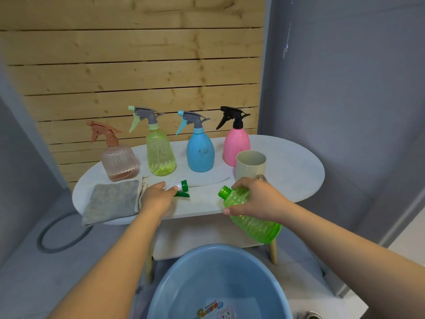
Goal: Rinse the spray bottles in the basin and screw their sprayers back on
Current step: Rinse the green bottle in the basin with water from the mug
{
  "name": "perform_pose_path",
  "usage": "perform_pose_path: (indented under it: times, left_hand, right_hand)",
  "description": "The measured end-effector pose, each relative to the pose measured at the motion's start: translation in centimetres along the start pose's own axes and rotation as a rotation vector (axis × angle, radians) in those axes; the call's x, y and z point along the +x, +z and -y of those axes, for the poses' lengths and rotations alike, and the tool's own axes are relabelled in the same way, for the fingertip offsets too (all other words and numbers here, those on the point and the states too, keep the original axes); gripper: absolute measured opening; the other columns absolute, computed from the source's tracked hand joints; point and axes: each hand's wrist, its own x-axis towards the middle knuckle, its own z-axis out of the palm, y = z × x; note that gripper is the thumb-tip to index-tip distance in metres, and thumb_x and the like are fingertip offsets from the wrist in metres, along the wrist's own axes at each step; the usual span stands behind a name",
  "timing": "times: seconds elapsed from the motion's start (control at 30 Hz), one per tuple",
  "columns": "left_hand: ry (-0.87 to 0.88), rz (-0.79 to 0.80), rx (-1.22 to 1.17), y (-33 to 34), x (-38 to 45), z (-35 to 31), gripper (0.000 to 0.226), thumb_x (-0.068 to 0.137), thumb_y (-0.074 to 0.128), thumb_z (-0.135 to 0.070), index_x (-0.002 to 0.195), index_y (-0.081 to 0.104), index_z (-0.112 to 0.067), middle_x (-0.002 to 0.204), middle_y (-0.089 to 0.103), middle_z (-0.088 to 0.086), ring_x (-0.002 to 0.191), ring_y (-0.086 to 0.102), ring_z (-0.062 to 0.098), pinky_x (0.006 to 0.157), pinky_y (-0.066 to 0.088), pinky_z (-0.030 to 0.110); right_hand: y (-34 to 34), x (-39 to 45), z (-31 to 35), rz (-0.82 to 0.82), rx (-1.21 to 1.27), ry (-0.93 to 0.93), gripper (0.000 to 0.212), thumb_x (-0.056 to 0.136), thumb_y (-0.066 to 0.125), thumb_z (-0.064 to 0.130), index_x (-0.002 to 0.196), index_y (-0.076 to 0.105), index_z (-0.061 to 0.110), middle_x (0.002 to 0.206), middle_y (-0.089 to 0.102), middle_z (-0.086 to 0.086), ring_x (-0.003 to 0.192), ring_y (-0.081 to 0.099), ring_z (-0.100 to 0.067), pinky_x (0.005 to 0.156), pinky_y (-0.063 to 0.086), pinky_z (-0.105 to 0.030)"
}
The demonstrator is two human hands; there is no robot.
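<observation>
**Sprayer about to go back on the green bottle**

The right hand [255,199] grips the ribbed green plastic bottle [250,217], tilted, neck open, above the table's near edge. The left hand [158,196] pinches the green-and-white sprayer head [182,188] lying on the pale oval table [299,162]. I judge the next move is lifting it and aligning its tube with the neck. The blue plastic basin [184,272] sits below; the beige cup [250,164] stands near the right hand.

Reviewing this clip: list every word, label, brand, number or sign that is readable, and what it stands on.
Blue basin: a colourful printed word and a cartoon figure on its floor, too blurred to read.
Blue spray bottle: a faint mark on its front, not legible.
Grey wall: thin white marks near its top, not readable as text.
Nothing else carries text.
</observation>
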Motion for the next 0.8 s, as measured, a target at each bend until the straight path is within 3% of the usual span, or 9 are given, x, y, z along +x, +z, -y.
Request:
perform_pose_path:
  times: [0.1, 0.2, 0.3, 0.4, 0.47, 0.53, 0.6, 0.7, 0.8]
  left_hand:
    - [0.038, 0.002, 0.115, 0.1, -0.5, -0.3, 0.05, 0.091, 0.059, -0.022, 0.138, 0.047, -0.009, 0.143, 0.046, 0.008, 0.128, 0.046, 0.025, 0.107, 0.034, 0.032]
    - [0.099, 0.0, 0.11, 0.4, -1.1, -1.1, 0.044, 0.09, 0.057, -0.017, 0.134, 0.052, -0.014, 0.142, 0.048, 0.006, 0.126, 0.047, 0.024, 0.099, 0.035, 0.028]
    - [0.283, 0.018, 0.099, 0.9, -3.0, -2.8, 0.033, 0.089, 0.056, -0.01, 0.12, 0.062, -0.019, 0.132, 0.056, 0.001, 0.118, 0.052, 0.016, 0.086, 0.036, 0.017]
    - [0.336, 0.308, -0.033, 1.8, -5.7, -4.4, 0.031, 0.088, 0.061, -0.016, 0.119, 0.062, -0.02, 0.123, 0.061, -0.001, 0.109, 0.056, 0.009, 0.078, 0.044, 0.008]
    - [0.234, 0.592, -0.094, 2.4, -6.9, -4.7, 0.056, 0.075, 0.069, -0.044, 0.127, 0.054, -0.03, 0.125, 0.06, -0.006, 0.115, 0.056, 0.009, 0.09, 0.047, 0.023]
    - [0.176, 0.721, -0.092, 3.0, -7.8, -4.6, 0.082, 0.062, 0.078, -0.054, 0.134, 0.042, -0.038, 0.123, 0.06, -0.007, 0.113, 0.058, 0.01, 0.096, 0.047, 0.034]
    - [0.225, 0.672, -0.073, 3.5, -8.2, -4.3, 0.083, 0.066, 0.082, -0.041, 0.133, 0.035, -0.038, 0.117, 0.061, -0.009, 0.108, 0.06, 0.009, 0.096, 0.049, 0.034]
    - [0.296, 0.519, -0.056, 3.8, -8.2, -4.0, 0.069, 0.071, 0.081, -0.024, 0.13, 0.044, -0.027, 0.108, 0.065, -0.012, 0.1, 0.063, 0.005, 0.089, 0.052, 0.029]
    - [0.313, 0.44, -0.074, 3.5, -7.5, -3.7, 0.066, 0.069, 0.083, -0.021, 0.125, 0.049, -0.024, 0.105, 0.066, -0.011, 0.095, 0.064, 0.004, 0.084, 0.052, 0.026]
  right_hand:
    - [0.1, 0.2, 0.1, -0.013, 0.051, 0.004, 0.068, 0.068, 0.074, 0.054, 0.124, 0.05, 0.024, 0.103, 0.044, 0.008, 0.101, 0.039, -0.011, 0.081, 0.037, -0.025]
    - [0.3, 0.5, 0.0, -0.011, 0.207, 0.015, 0.066, 0.071, 0.071, 0.057, 0.125, 0.05, 0.026, 0.111, 0.049, 0.007, 0.107, 0.045, -0.012, 0.09, 0.041, -0.027]
    - [0.6, 1.1, -0.1, -0.044, 0.353, 0.051, 0.065, 0.068, 0.068, 0.064, 0.121, 0.052, 0.029, 0.117, 0.055, 0.004, 0.114, 0.049, -0.018, 0.099, 0.043, -0.037]
    - [0.9, 1.4, -0.2, -0.111, 0.512, 0.091, 0.06, 0.069, 0.069, 0.062, 0.117, 0.052, 0.03, 0.117, 0.057, 0.0, 0.113, 0.052, -0.019, 0.098, 0.044, -0.038]
    - [1.0, 1.4, 0.0, -0.143, 0.625, 0.086, 0.063, 0.066, 0.07, 0.063, 0.117, 0.053, 0.031, 0.12, 0.058, 0.0, 0.113, 0.054, -0.017, 0.098, 0.045, -0.038]
    - [1.1, 1.2, 0.0, -0.117, 0.737, 0.076, 0.067, 0.062, 0.07, 0.065, 0.117, 0.054, 0.03, 0.12, 0.06, 0.0, 0.111, 0.057, -0.017, 0.097, 0.047, -0.039]
    - [1.0, 1.0, 0.2, -0.039, 0.888, 0.025, 0.05, 0.077, 0.071, 0.046, 0.118, 0.055, 0.022, 0.117, 0.063, -0.003, 0.106, 0.062, -0.017, 0.092, 0.051, -0.035]
    - [0.3, 0.6, 0.7, -0.014, 0.907, -0.016, 0.029, 0.09, 0.06, 0.027, 0.116, 0.058, 0.015, 0.111, 0.066, 0.0, 0.103, 0.062, -0.012, 0.086, 0.048, -0.021]
    - [-0.5, 1.5, -0.3, -0.321, 0.637, 0.098, 0.026, 0.091, 0.058, 0.031, 0.112, 0.058, 0.015, 0.099, 0.061, 0.004, 0.092, 0.058, -0.013, 0.08, 0.043, -0.024]
